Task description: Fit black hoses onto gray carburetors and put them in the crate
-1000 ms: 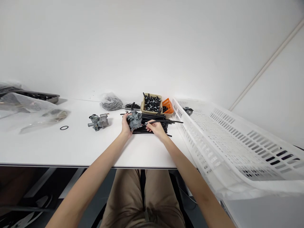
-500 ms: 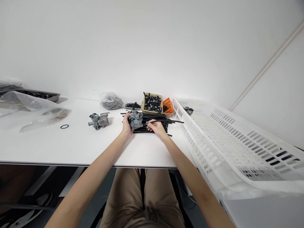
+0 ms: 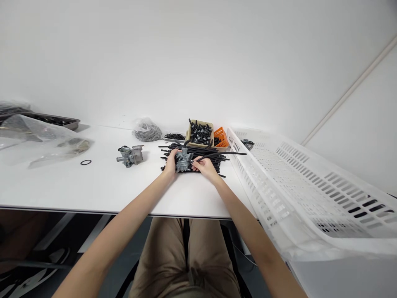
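Note:
My left hand (image 3: pixel 170 162) is closed around a grey metal carburetor (image 3: pixel 184 160), with a short black piece sticking up from its top. Between the fingers of my right hand (image 3: pixel 204 166) is a long thin black rubber hose (image 3: pixel 228 154), pinched near its left end at the carburetor's right side. Whether that end touches the carburetor is hidden by the fingers. Beneath both hands lies a pile of black hoses (image 3: pixel 214 151). A second carburetor (image 3: pixel 130 156) sits on the white table (image 3: pixel 102 186), left of my left hand.
A beige bin (image 3: pixel 201 134) of black parts and an orange basket (image 3: pixel 221 137) stand at the back. A large white crate (image 3: pixel 279 182) takes up the right side. Leftward are a black ring (image 3: pixel 86 162), a clear bag (image 3: pixel 40 138), a metal tray (image 3: pixel 74 123) and a bagged bundle (image 3: pixel 147 129).
The carburetor in my left hand has turned and moved right, closer to my right hand. The pinched hose's end now sits against or beside it.

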A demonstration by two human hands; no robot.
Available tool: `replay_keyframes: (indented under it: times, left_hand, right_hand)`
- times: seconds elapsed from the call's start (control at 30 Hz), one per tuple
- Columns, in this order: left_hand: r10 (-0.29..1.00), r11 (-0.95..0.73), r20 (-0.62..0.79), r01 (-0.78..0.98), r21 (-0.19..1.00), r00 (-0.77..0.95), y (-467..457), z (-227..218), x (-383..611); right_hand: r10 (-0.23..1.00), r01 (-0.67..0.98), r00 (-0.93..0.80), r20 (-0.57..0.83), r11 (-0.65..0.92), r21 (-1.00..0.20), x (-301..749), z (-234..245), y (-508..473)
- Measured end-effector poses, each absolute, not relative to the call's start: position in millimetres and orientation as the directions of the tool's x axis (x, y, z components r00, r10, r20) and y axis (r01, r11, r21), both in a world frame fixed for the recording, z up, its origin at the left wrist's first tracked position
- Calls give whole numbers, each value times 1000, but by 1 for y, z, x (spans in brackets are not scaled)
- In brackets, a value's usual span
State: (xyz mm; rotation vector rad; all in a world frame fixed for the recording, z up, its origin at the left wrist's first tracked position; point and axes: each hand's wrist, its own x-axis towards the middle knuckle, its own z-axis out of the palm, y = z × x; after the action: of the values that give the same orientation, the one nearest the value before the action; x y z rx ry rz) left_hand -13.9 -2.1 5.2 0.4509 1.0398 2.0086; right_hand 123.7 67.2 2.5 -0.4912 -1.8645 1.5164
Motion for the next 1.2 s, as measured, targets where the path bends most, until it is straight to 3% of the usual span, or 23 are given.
replay_keyframes:
  times: [0.37, 0.6, 1.2]
  left_hand:
    - [787, -361, -114, -603, 711, -606, -8, 15, -14]
    - [818, -416, -31, -626, 659, -575, -12, 19, -14]
    - [744, -490, -16, -561, 667, -668, -7, 6, -17]
  right_hand:
    - [669, -178, -691, 273, 208, -962, 123, 2, 68]
    - [711, -228, -647, 275, 164, -960, 125, 5, 67]
    - [611, -264, -694, 381, 276, -924, 115, -12, 66]
